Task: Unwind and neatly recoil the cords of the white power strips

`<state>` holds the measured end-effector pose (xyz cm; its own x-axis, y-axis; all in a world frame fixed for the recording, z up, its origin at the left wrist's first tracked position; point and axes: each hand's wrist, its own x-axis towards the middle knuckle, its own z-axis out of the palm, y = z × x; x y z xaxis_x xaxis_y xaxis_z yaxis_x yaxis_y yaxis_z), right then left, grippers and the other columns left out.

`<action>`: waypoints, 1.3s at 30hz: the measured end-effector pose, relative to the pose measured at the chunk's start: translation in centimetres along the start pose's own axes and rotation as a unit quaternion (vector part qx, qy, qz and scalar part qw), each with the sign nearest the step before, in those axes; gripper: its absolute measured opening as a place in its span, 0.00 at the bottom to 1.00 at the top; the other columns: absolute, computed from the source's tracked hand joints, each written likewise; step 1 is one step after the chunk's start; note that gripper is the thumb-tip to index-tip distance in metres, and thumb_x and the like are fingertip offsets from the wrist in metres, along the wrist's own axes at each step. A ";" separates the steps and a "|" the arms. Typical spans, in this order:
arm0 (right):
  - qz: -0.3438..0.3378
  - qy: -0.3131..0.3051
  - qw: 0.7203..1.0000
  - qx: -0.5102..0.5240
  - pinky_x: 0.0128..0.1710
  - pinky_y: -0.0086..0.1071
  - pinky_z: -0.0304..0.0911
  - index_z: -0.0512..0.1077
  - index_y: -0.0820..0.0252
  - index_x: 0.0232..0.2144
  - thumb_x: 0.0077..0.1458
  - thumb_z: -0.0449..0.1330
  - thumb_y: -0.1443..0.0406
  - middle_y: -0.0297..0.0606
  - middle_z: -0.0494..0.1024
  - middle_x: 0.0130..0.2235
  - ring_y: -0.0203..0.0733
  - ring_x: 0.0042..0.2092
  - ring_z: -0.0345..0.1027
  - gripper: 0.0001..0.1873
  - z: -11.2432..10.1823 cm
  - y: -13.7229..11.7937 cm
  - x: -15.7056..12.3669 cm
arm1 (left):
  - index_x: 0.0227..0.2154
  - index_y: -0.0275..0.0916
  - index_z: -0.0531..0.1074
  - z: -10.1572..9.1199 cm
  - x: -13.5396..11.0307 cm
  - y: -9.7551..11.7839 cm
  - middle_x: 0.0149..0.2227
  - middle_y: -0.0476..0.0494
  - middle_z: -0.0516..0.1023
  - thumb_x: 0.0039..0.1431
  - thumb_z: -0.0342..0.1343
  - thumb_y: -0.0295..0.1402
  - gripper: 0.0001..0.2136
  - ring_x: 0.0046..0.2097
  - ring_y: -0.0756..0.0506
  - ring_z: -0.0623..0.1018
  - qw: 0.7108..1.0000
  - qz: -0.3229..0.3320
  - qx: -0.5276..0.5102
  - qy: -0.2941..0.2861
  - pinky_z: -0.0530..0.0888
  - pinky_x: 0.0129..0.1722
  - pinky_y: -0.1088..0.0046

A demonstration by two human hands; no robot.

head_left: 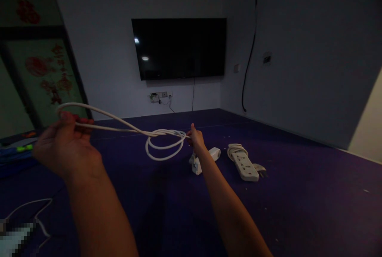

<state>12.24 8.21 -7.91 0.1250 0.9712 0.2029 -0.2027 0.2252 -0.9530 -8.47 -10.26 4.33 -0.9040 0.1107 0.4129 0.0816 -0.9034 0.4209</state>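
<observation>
My left hand (64, 145) is raised at the left and grips one end loop of a white cable (119, 123). The cable runs right across the air to my right hand (197, 139), which pinches it beside a small coil (162, 145) hanging between the hands. Below my right hand a white power strip (205, 159) lies on the dark purple floor, partly hidden by my wrist. A second white power strip (245, 164) with its cord coiled at its far end lies just to the right.
A black TV (179, 48) hangs on the far wall above a wall socket (159, 96). A black cable (250, 50) runs down the right wall. A thin white cord (30, 209) lies at the lower left, near a blue object (14, 155).
</observation>
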 end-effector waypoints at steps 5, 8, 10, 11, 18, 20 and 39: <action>-0.004 -0.010 1.000 -0.012 0.14 0.26 0.42 0.62 0.60 0.13 0.56 0.45 0.47 0.30 0.56 0.09 0.30 0.12 0.47 0.30 0.7 0.3 0.1 | 0.15 0.37 0.62 0.3 -0.5 0.7 0.19 0.53 0.67 0.38 0.58 0.26 0.08 0.25 0.52 0.70 0.995 0.064 0.010 0.078 0.72 0.28 0.72; 0.009 -0.025 1.000 -0.006 0.13 0.25 0.40 0.63 0.60 0.14 0.55 0.46 0.46 0.29 0.56 0.09 0.29 0.12 0.47 0.29 0.9 0.3 0.1 | 0.16 0.38 0.61 0.4 -0.4 0.4 0.17 0.53 0.66 0.40 0.57 0.28 0.08 0.23 0.52 0.70 0.993 0.087 0.019 0.072 0.70 0.25 0.73; 0.010 -0.047 0.999 0.013 0.13 0.25 0.39 0.63 0.61 0.15 0.54 0.47 0.45 0.28 0.56 0.09 0.28 0.12 0.47 0.29 0.9 0.1 0.0 | 0.17 0.38 0.62 0.5 -0.2 -0.5 0.16 0.54 0.65 0.44 0.56 0.30 0.08 0.20 0.52 0.68 0.994 0.071 0.043 0.067 0.69 0.21 0.74; 0.013 -0.061 0.998 0.026 0.13 0.24 0.39 0.63 0.61 0.16 0.54 0.47 0.45 0.27 0.56 0.09 0.28 0.12 0.46 0.29 0.9 0.0 -0.1 | 0.18 0.38 0.63 0.6 -0.1 -1.1 0.16 0.55 0.66 0.45 0.56 0.31 0.07 0.19 0.52 0.68 0.995 0.053 0.059 0.056 0.69 0.21 0.74; 0.064 -0.191 0.979 0.000 0.13 0.23 0.41 0.68 0.64 0.18 0.57 0.45 0.45 0.29 0.60 0.11 0.28 0.13 0.49 0.32 1.1 -0.7 -0.8 | 0.23 0.34 0.72 1.0 -1.2 -6.9 0.20 0.52 0.73 0.43 0.61 0.31 0.06 0.23 0.52 0.71 0.976 -0.001 0.147 -0.158 0.69 0.26 0.76; 0.073 -0.228 0.970 -0.032 0.14 0.23 0.46 0.70 0.65 0.19 0.58 0.46 0.46 0.31 0.63 0.12 0.28 0.14 0.53 0.31 1.1 -0.5 -0.9 | 0.24 0.35 0.73 1.1 -1.8 -8.3 0.21 0.51 0.73 0.45 0.61 0.34 0.07 0.24 0.51 0.71 0.956 0.027 0.192 -0.219 0.67 0.27 0.76; -0.232 -0.284 0.930 0.005 0.27 0.25 0.62 0.73 0.61 0.37 0.43 0.65 0.58 0.35 0.76 0.31 0.32 0.28 0.67 0.18 0.7 -8.8 -5.3 | 0.30 0.39 0.72 4.2 -9.6 -6.6 0.34 0.45 0.75 0.54 0.56 0.37 0.06 0.40 0.47 0.74 0.889 0.188 0.128 -0.397 0.69 0.44 0.69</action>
<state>12.65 1.16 -0.46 -0.3315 0.6530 0.6809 -0.2643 0.6286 -0.7315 1.45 -3.62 1.01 -0.2205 0.1703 0.9604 0.4991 -0.8263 0.2611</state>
